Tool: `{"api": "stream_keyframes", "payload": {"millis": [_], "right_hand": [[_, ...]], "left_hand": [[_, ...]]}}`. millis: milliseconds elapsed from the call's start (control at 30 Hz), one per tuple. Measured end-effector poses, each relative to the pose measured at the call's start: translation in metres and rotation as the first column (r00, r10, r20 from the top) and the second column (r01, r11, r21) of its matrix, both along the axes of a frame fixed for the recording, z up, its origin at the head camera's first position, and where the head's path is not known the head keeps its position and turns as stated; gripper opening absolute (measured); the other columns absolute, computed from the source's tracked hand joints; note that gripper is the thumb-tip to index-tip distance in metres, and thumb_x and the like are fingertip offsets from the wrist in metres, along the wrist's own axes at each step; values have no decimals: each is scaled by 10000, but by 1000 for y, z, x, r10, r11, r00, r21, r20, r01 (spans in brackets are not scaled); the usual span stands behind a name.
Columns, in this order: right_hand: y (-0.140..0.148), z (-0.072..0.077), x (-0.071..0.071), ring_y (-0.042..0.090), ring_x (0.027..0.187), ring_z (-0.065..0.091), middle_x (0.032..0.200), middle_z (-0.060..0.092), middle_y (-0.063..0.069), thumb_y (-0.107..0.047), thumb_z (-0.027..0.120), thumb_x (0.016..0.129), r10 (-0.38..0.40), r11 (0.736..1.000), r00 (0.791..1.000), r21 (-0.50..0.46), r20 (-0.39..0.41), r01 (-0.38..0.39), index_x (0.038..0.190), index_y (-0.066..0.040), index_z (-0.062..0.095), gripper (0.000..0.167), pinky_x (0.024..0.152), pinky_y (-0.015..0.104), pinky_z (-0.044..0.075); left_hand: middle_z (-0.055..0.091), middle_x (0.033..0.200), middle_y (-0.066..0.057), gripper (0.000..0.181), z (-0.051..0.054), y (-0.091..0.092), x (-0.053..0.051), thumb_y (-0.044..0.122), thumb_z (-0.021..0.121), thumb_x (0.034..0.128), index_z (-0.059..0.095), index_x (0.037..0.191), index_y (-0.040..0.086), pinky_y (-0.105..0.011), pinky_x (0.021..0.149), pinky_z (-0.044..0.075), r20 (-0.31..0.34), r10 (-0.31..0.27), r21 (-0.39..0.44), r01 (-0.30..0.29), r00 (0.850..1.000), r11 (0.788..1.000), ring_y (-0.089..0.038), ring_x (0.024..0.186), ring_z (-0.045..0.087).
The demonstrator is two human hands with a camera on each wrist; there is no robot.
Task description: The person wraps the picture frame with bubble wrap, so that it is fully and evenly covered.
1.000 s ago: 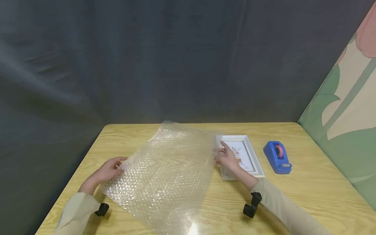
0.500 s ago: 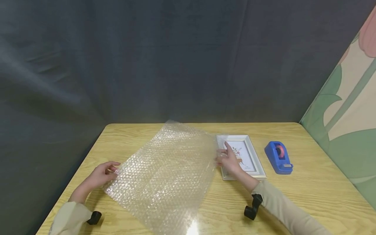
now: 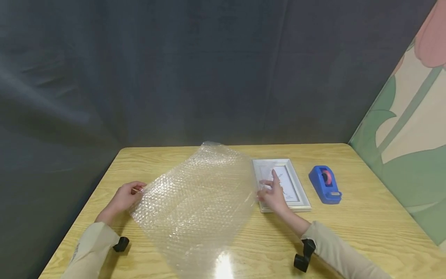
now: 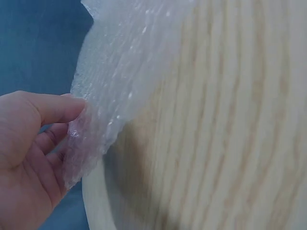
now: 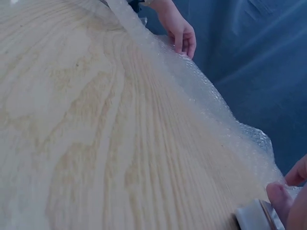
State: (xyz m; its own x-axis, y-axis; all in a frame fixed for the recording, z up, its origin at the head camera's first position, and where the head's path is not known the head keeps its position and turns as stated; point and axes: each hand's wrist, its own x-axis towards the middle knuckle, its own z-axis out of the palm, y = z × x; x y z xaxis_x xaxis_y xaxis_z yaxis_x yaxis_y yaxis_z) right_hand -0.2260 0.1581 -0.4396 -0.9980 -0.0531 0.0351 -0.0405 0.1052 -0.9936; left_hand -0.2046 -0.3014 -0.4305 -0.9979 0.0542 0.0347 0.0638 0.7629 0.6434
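Observation:
A clear sheet of bubble wrap point(image 3: 195, 201) stretches between both hands above the wooden table. My left hand point(image 3: 126, 197) pinches its left corner between thumb and fingers, as the left wrist view shows with the bubble wrap point(image 4: 120, 67) hanging from the grip. On the other side, my right hand point(image 3: 273, 195) pinches the right edge, index finger extended. That hand is over a white picture frame point(image 3: 302, 190) lying flat with a floral print inside. The sheet's far right corner overlaps part of the frame. In the right wrist view the frame's corner point(image 5: 254, 218) shows beside the thumb.
A blue tape dispenser point(image 3: 325, 185) with a pink roll stands right of the frame. Behind the wooden table point(image 3: 352, 236) hangs a dark curtain point(image 3: 209, 77). A wall with a flower pattern point(image 3: 411, 135) borders the right side.
My left hand drew back to the left, then came slightly up and forward, still on the sheet. The right hand keeps its hold near the picture frame. The view has shifted slightly.

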Motion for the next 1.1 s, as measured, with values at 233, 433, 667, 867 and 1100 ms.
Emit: {"api": "stream_keyframes", "payload": {"millis": [233, 433, 667, 867, 1100], "right_hand": [[-1, 0, 0, 60, 615, 577, 1215, 386, 349, 207, 469, 745, 68, 998, 998, -5, -7, -68, 1420, -1, -122, 921, 578, 189, 525], [-1, 2, 2, 140, 665, 601, 1204, 409, 357, 216, 470, 734, 48, 999, 999, 13, -6, -48, 1415, 13, -120, 924, 575, 176, 518], [3, 7, 0, 147, 679, 604, 1216, 404, 354, 201, 470, 730, 55, 998, 998, 22, 20, -55, 1409, 26, -127, 920, 601, 178, 521], [20, 13, -6, 227, 839, 601, 1268, 369, 300, 86, 552, 780, 96, 990, 993, 101, 69, -102, 1427, 26, -32, 873, 728, 253, 531], [53, 27, -19, 368, 1030, 529, 1323, 315, 306, -55, 594, 829, 106, 949, 993, 293, 53, -117, 1415, 47, 137, 750, 772, 304, 525]], "left_hand": [[592, 975, -191, 242, -10, -2, 0, 14, 542, 874, 562, 1102, -67, -344, 700, 484, -21, 70, 3, -70, 997, 998, -306, 872, 559], [586, 994, -196, 271, -13, -6, 5, 59, 575, 865, 555, 1099, -75, -300, 675, 494, 9, 71, 53, -71, 997, 996, -294, 878, 555], [592, 972, -179, 276, -16, -4, 6, 77, 593, 861, 562, 1089, -74, -238, 617, 473, 6, 56, 58, -56, 998, 997, -251, 845, 550], [572, 1055, -215, 352, -10, 1, 3, 178, 596, 872, 542, 1126, -60, -387, 731, 498, 43, 64, -1, -64, 997, 998, -336, 931, 546], [443, 1252, -290, 544, 7, 18, -8, 232, 585, 879, 401, 1299, -61, -556, 859, 407, 3, 78, -47, -78, 997, 996, -438, 1121, 427]]}}
